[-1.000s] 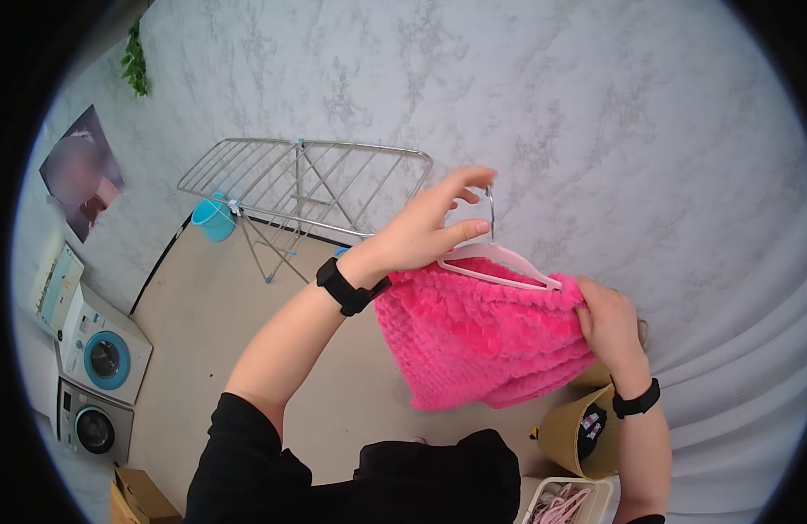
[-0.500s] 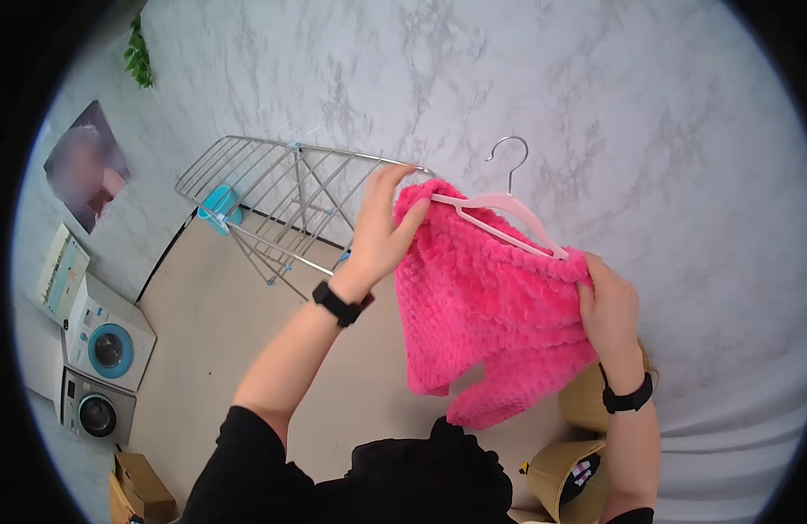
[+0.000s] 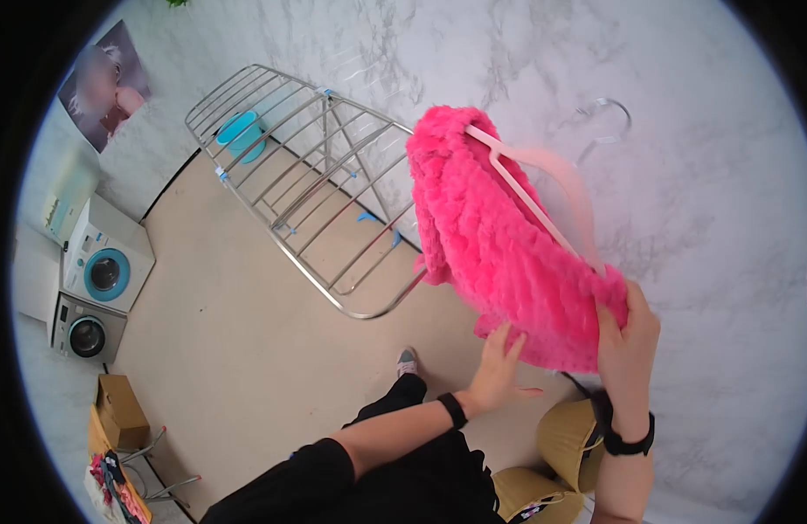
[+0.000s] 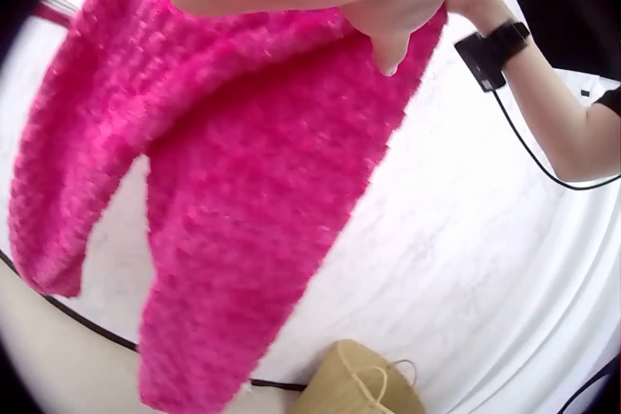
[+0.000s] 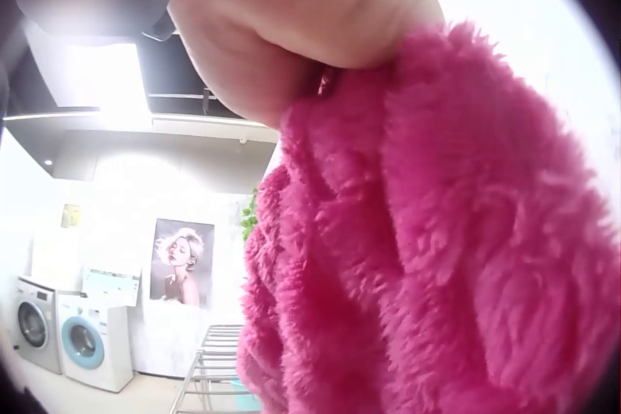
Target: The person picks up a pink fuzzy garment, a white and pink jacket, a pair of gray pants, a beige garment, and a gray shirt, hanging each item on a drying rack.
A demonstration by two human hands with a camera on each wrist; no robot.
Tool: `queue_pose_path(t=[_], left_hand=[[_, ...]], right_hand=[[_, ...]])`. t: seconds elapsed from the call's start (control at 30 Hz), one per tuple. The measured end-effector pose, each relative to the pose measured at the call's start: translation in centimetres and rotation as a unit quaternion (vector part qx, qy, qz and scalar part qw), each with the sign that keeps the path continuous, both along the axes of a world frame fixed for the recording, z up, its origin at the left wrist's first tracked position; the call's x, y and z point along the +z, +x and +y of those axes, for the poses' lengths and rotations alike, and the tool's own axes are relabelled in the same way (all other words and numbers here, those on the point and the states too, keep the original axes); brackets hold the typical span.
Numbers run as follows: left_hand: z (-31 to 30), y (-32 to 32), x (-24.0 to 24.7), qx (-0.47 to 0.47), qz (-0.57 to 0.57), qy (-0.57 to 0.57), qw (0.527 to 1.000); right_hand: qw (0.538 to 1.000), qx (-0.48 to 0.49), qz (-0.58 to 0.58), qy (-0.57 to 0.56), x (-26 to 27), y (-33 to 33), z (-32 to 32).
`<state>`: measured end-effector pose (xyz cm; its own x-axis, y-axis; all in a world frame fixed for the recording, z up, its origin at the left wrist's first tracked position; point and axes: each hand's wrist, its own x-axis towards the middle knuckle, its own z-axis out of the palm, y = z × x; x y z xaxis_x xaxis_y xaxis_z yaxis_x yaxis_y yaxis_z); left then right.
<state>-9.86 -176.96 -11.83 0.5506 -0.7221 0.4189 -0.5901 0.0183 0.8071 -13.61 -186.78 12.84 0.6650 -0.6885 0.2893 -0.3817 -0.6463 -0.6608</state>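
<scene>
Right-hand grip: I read the right hand (image 3: 629, 354) as pinching the pink garment (image 3: 517, 253) at the near end of the hanger (image 3: 556, 166).
Left hand: the left hand (image 3: 498, 374) lies to the left of the grip, fingers spread, at the garment's lower edge; I cannot tell whether it presses the fabric.
Garment: extends up and left from the grip, tilted, with its far end raised; loose fabric hangs below.
Hanger: its far arm runs into the garment's far end; its near arm runs down towards the grip.
Hook: the hook (image 3: 628, 120) stands above the grip, blurred, with nothing visible bearing it.
Handling: I judge the step to be settling the garment on the hanger. Pinch hanger and fabric together, since fabric alone could let the frame slide. Smooth with a flat left hand, without dragging the plush downward off the far arm.
Baskets: one basket (image 3: 562, 441) and its neighbour sit below the grip.
Rack: the drying rack (image 3: 316, 189) stands left of the grip, beyond the garment.
Bucket: the blue bucket (image 3: 248, 144) is farther left, behind the rack.
</scene>
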Motion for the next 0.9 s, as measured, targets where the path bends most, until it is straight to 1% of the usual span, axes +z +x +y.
queue_pose_path(t=[0.03, 0.1, 0.13, 0.2, 0.23, 0.3, 0.33, 0.37, 0.4, 0.43, 0.5, 0.53, 0.57, 0.6, 0.63, 0.67, 0.7, 0.73, 0.77, 0.8, 0.83, 0.87, 0.9], left_hand=[[-1.4, 0.9, 0.2, 0.001, 0.006, -0.011, 1.0], [-4.7, 2.0, 0.7, 0.065, 0.008, 0.006, 0.998], [-6.3, 2.9, 0.3, 0.076, 0.021, -0.006, 0.997], [-8.0, 5.2, -0.9, 0.171, 0.024, 0.027, 0.985], [-8.6, 6.8, -1.0, 0.178, 0.029, 0.025, 0.983], [-9.2, 9.9, -2.0, 0.297, 0.14, 0.011, 0.945], [-9.4, 10.9, -3.1, 0.304, 0.142, 0.009, 0.942], [-9.8, 11.9, -4.2, 0.306, 0.13, 0.039, 0.942], [-9.9, 12.5, -4.5, 0.309, 0.119, 0.069, 0.941], [-10.0, 12.7, -4.7, 0.319, 0.122, 0.067, 0.938], [-10.6, 12.8, -5.0, 0.274, 0.167, -0.019, 0.947], [-11.2, 12.2, -6.4, 0.284, 0.17, -0.018, 0.943], [-12.1, 11.7, -7.9, 0.229, 0.233, -0.047, 0.944], [-13.0, 11.3, -9.0, 0.172, 0.29, -0.08, 0.938], [-13.4, 10.7, -9.4, 0.184, 0.285, -0.083, 0.937], [-13.6, 9.9, -9.8, 0.144, 0.331, -0.105, 0.927], [-14.1, 9.2, -9.9, 0.102, 0.375, -0.129, 0.912], [-14.7, 8.4, -9.8, 0.118, 0.371, -0.137, 0.911], [-15.3, 8.2, -9.9, 0.117, 0.405, -0.164, 0.892], [-15.5, 8.4, -9.4, 0.109, 0.438, -0.184, 0.873], [-15.7, 8.5, -9.0, 0.116, 0.431, -0.18, 0.877], [-15.8, 9.0, -8.5, 0.102, 0.516, -0.189, 0.829], [-15.8, 9.7, -8.1, 0.09, 0.599, -0.199, 0.771]], right_hand=[[1.0, 0.001, 0.006, -0.011, -0.1, 0.8, -0.3], [0.999, -0.032, -0.004, 0.009, -0.2, 1.7, -1.1], [1.0, -0.02, 0.007, -0.003, -0.2, 2.2, -1.9], [0.998, -0.041, 0.024, 0.046, 0.1, 2.8, -3.1], [0.996, -0.044, 0.047, 0.066, 0.6, 3.5, -3.5], [0.994, -0.036, 0.066, 0.074, 0.0, 4.2, -4.5], [0.992, -0.033, 0.087, 0.086, -0.5, 4.3, -5.0], [0.993, -0.021, 0.098, 0.062, -1.3, 4.5, -5.9], [0.993, -0.011, 0.1, 0.059, -1.5, 4.6, -6.4], [0.992, 0.009, 0.117, 0.053, -1.6, 4.7, -6.8], [0.989, 0.04, 0.137, 0.048, -1.2, 5.5, -8.3], [0.979, 0.051, 0.188, 0.052, -0.4, 5.7, -9.2], [0.968, 0.062, 0.238, 0.053, 0.1, 5.8, -10.5], [0.967, 0.075, 0.237, 0.051, 0.1, 6.0, -12.1], [0.956, 0.114, 0.266, 0.043, 0.0, 6.0, -13.7], [0.943, 0.152, 0.294, 0.033, -0.2, 5.8, -15.1], [0.941, 0.166, 0.292, 0.027, -0.8, 5.7, -16.1], [0.94, 0.194, 0.279, -0.034, -2.0, 5.7, -16.8], [0.936, 0.221, 0.259, -0.092, -2.7, 5.9, -17.5], [0.936, 0.23, 0.25, -0.091, -3.0, 6.2, -18.1], [0.93, 0.235, 0.276, -0.058, -3.3, 6.8, -18.6], [0.922, 0.24, 0.301, -0.025, -3.6, 7.4, -19.2], [0.921, 0.249, 0.298, -0.018, -3.4, 7.8, -19.9]])
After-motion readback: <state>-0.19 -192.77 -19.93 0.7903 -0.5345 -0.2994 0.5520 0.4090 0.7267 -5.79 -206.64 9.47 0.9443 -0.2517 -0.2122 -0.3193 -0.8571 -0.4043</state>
